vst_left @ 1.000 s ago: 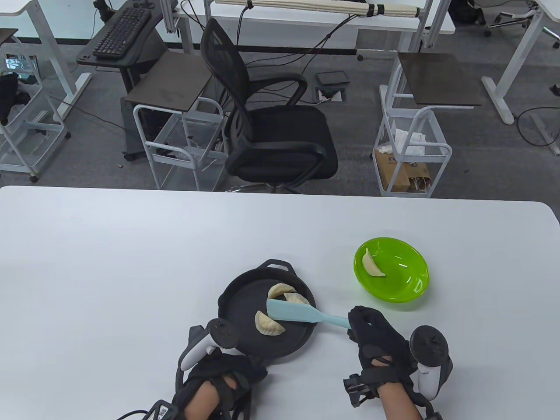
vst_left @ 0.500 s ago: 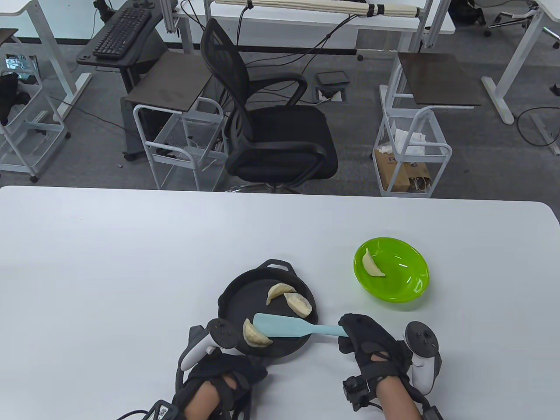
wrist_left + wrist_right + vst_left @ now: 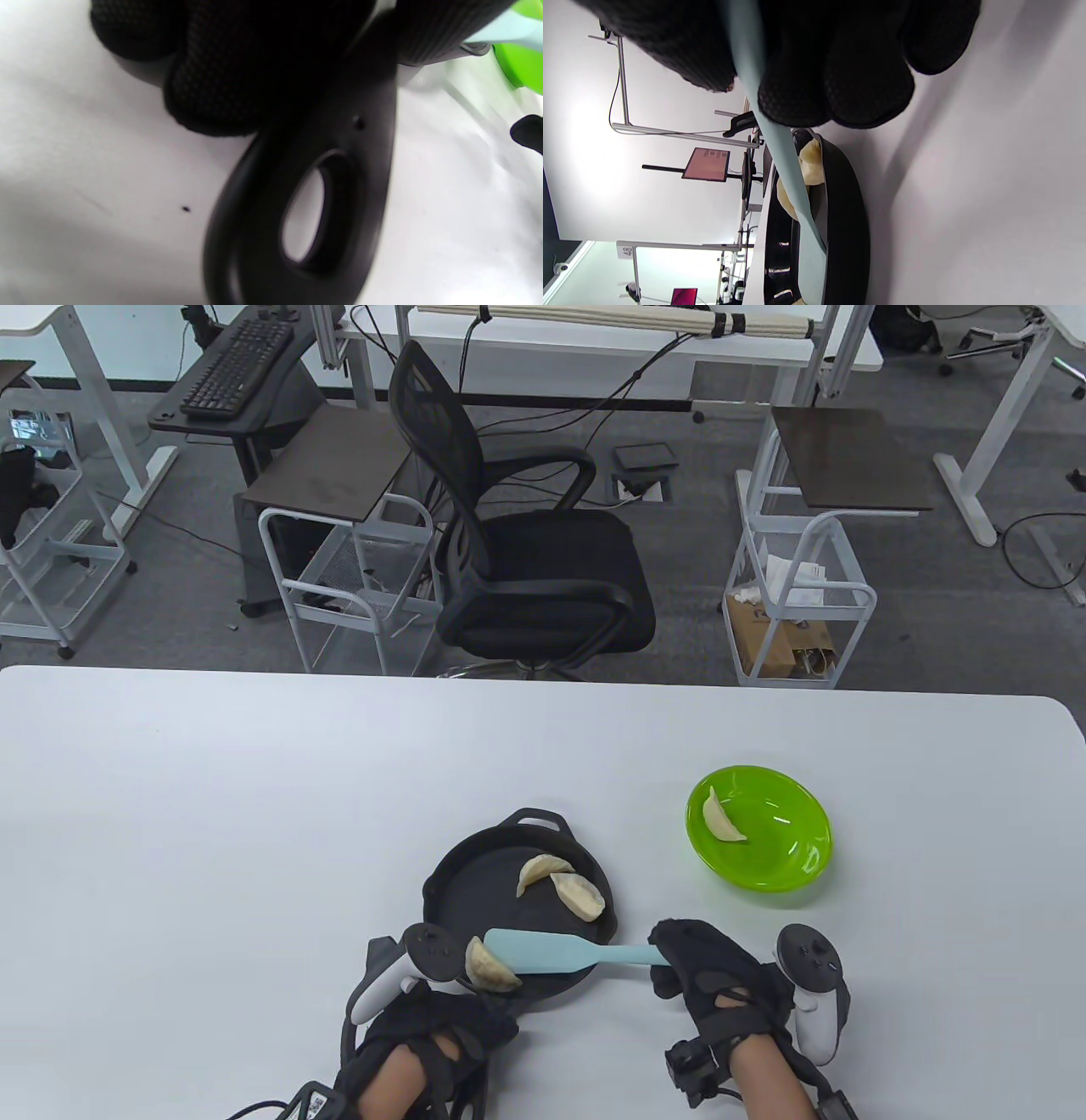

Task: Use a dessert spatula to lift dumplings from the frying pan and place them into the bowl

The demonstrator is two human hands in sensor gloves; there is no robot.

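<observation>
I am pinning the pan (image 3: 475,899) handle in my left grip (image 3: 433,1039) so it stays put while my right grip (image 3: 713,984), clamped on the spatula (image 3: 551,952), is wedging a dumpling (image 3: 490,967) against the near wall, the bowl (image 3: 789,865) waiting to the right.

Bare table (image 3: 662,891) between pan (image 3: 450,891), bowl (image 3: 810,848).

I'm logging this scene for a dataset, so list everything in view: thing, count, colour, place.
frying pan: 1, black, on the table, near edge
dumplings in the pan: 3, pale; two at the far right, one at the near rim against the spatula tip
spatula: 1, light blue, blade over the pan
bowl: 1, green, right of the pan
dumpling in the bowl: 1, pale
table: 1, white
office chair: 1, black, behind the table
left hand: black glove, holds the pan's handle
right hand: black glove, grips the spatula handle
</observation>
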